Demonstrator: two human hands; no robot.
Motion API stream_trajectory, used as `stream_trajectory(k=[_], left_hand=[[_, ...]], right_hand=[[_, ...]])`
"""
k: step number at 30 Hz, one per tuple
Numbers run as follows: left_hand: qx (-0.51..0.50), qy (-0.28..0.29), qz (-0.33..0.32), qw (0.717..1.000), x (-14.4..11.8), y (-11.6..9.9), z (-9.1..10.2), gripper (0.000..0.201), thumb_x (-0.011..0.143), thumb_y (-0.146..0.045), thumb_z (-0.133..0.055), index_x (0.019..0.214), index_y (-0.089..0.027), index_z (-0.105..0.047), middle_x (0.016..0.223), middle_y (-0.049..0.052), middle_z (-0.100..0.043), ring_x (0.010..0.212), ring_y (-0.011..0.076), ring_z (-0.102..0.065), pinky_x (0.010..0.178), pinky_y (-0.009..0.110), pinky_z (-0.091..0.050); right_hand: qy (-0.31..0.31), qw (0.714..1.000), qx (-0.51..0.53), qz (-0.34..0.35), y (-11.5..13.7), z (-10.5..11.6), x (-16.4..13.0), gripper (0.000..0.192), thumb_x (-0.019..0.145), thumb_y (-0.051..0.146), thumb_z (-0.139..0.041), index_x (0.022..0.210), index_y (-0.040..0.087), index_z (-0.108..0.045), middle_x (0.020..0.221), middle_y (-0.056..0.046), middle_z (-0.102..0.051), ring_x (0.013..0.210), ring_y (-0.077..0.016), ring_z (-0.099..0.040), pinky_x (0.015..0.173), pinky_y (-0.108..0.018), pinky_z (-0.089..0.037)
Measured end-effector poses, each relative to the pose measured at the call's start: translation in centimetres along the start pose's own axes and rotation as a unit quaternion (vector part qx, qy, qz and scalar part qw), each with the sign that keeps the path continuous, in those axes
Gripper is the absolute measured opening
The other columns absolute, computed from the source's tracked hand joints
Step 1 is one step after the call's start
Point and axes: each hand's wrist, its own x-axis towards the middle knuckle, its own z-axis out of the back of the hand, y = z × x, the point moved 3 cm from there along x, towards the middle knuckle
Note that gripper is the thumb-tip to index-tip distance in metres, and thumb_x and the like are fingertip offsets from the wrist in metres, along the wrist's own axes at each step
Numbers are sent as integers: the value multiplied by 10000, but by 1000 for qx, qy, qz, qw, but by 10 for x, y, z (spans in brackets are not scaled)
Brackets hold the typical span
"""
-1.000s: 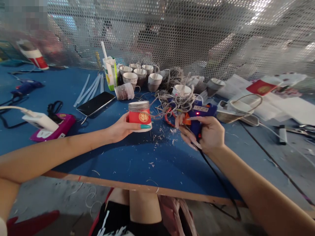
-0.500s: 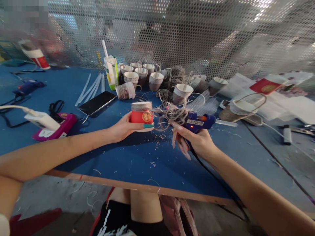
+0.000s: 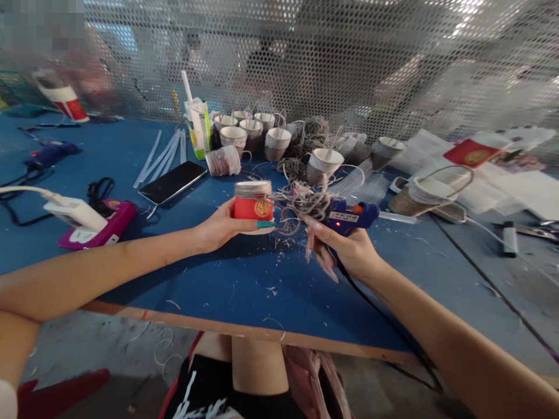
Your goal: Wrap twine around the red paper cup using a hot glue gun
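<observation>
Head view, centre of the frame: the left hand [image 3: 218, 226] is wrapping its fingers around a small red cup [image 3: 254, 205], thumb pressing the front, holding it upright just above the blue table [image 3: 244, 291]. Right beside it, the right hand [image 3: 349, 250] is gripping a blue glue gun [image 3: 347, 214] — fingers curled tight on the handle, nozzle pointing left toward the cup through a tangle of twine [image 3: 305, 201]. Behind, in the upper middle, a cluster of paper cups [image 3: 244, 135] is standing near a juice carton [image 3: 197, 127] — a black phone [image 3: 172, 182] is lying to their left.
</observation>
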Motion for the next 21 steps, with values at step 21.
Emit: stream_trajectory(k=[21], left_hand=[[-12,-2,-15,1000,2,4,1,575,508,-172,-920,1007,-164,-636,1002,55,-724,1003,251,-679,988,484,-502]], right_hand=[[-45,996,-74,-25,-2,1,-1,639,676,752,-683,410,188,-546,294,-9,-466,258,-107,-467,302,-248,-392]])
